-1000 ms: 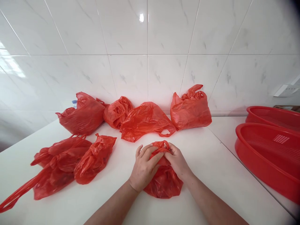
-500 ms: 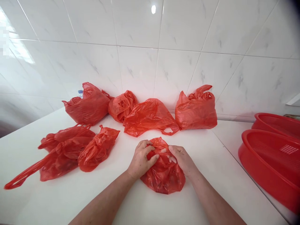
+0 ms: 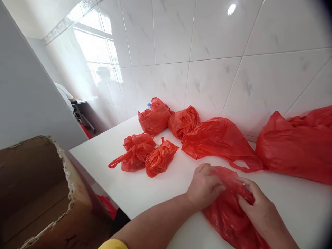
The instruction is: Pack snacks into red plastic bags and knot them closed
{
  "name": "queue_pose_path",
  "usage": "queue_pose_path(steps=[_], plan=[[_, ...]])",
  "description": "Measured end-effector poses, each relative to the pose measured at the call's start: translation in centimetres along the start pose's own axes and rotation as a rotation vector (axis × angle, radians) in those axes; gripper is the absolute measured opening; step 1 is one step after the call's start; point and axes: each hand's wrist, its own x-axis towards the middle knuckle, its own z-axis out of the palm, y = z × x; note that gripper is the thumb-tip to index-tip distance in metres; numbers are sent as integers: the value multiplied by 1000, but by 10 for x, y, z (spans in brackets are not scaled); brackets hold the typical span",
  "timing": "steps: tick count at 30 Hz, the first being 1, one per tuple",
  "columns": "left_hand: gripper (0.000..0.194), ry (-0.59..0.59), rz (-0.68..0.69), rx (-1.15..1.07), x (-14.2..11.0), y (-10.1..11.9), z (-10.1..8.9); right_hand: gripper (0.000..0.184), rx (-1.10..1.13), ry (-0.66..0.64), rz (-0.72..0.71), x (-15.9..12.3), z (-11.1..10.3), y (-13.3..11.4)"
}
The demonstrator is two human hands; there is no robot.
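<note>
A red plastic bag (image 3: 225,218) lies on the white table in front of me, its top crumpled and its near end out of frame. My left hand (image 3: 206,186) is at the bag's upper left side, fingers curled on the thin film. On the other side, my right hand (image 3: 256,204) grips the bag's edge between thumb and fingers. What the bag holds is hidden, though darker shapes show through. Just behind it lies a flat red bag (image 3: 215,138) with a loop handle.
Full red bags (image 3: 155,119) and a rolled red bag (image 3: 184,121) stand along the tiled wall. Two knotted red bags (image 3: 160,159) sit front left. A large red bag (image 3: 295,148) is at right. Left of the table stands an open cardboard box (image 3: 80,207); a person's sleeve (image 3: 63,95) shows beyond.
My view has swung left, bringing the cardboard box into sight and losing the red baskets. Both hands stay at the bag, and its top looks more spread between them.
</note>
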Motion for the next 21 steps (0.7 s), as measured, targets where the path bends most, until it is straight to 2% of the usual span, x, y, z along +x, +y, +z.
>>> queue_pose_path(steps=[4,8,10,13,16,21], plan=[[14,-81,80,3,-2,2,3,43,-82,30,110,5,-5,1],[16,-160,136,23,-3,3,3,65,-41,118,223,7,-8,1],[15,-184,150,32,-3,3,2,58,3,126,203,7,-7,0],[12,-185,157,26,-3,3,0,38,202,30,137,3,-5,-5],[9,-179,153,0,-3,4,-2,32,531,-65,128,-1,-4,-13],[11,-186,83,23,-2,4,-3,24,864,-245,167,-6,-12,-24]])
